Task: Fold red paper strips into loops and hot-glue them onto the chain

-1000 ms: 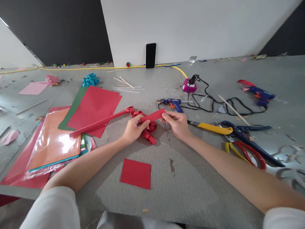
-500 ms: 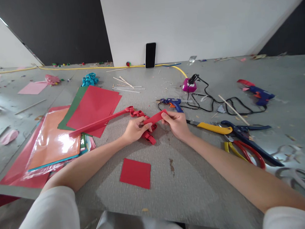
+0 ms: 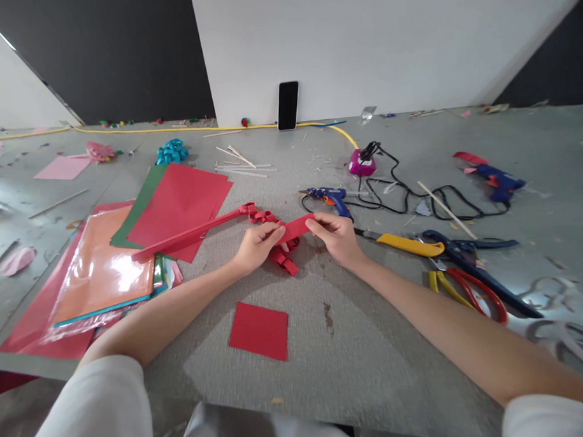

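Note:
A small folded piece of red paper [image 3: 296,228] is pinched between my two hands at mid-table. My left hand [image 3: 257,246] grips its left end, thumb on top. Its right end is in the fingers of my right hand [image 3: 337,238]. Just beneath and behind lies a curled red paper chain [image 3: 284,262], partly hidden by my left hand. A long red paper stick [image 3: 191,234] runs from it to the left, over red sheets [image 3: 176,203]. Nearer me, a red paper square [image 3: 259,331] lies flat on the table.
Plastic-wrapped coloured paper [image 3: 106,263] lies left. A blue glue gun [image 3: 326,194] is behind my right hand; a yellow-handled cutter [image 3: 410,244], scissors [image 3: 466,292] and black cables are right. A phone [image 3: 288,106] leans on the wall.
My left thumb has moved up along the red piece, and my right fingers have shifted slightly left and down. The piece sits a little lower; the rest has not moved.

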`<state>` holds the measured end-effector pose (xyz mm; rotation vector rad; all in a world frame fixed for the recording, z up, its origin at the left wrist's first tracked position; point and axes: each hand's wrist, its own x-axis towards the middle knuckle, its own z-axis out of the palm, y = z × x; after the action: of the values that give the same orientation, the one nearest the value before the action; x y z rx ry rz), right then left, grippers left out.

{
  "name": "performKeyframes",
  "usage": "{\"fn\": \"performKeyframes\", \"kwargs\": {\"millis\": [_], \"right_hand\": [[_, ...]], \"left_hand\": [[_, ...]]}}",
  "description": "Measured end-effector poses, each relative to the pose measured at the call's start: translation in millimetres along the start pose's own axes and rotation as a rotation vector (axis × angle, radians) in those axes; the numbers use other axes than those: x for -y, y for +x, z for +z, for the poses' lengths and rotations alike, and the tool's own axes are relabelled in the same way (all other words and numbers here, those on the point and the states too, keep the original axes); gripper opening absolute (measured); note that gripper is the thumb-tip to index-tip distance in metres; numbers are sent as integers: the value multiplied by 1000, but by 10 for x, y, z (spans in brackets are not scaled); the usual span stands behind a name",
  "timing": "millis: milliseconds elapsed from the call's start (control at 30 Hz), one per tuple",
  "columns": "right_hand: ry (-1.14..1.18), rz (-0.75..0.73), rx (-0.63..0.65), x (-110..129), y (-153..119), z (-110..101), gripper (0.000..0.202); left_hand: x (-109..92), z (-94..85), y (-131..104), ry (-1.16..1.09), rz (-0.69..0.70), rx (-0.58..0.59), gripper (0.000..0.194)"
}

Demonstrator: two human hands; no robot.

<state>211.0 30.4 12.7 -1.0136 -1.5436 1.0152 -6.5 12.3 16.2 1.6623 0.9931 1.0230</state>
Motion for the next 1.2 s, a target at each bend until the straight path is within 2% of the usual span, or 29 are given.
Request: {"fn": "performKeyframes", "kwargs": {"millis": [267, 500, 700, 833, 900, 967, 1067, 1200], "right_hand": [[-26, 3, 47, 61, -13, 6, 36], [48, 46, -74, -96, 17, -9, 35], [84, 51, -74, -168, 20, -15, 32], [-8, -58, -144, -84, 2, 9, 25], [-128, -161, -228, -49, -5, 21, 31], [-274, -263, -255, -26, -16, 30, 29], [-423, -356, -162, 4, -47, 44, 24], [-523, -395, -51, 45, -83, 64, 18]], "left_hand": [[-31, -3, -12, 57, 16, 33, 53], [22, 4, 12, 39, -41, -60, 51], [65, -5, 26, 24, -34, -81, 49], [41, -1, 12, 24, -30, -70, 48], [29, 0, 6, 40, -21, -60, 48], [23, 0, 2, 69, 2, -49, 48], [22, 0, -2, 121, 51, -37, 48], [25, 2, -6, 166, 71, -21, 46]]}}
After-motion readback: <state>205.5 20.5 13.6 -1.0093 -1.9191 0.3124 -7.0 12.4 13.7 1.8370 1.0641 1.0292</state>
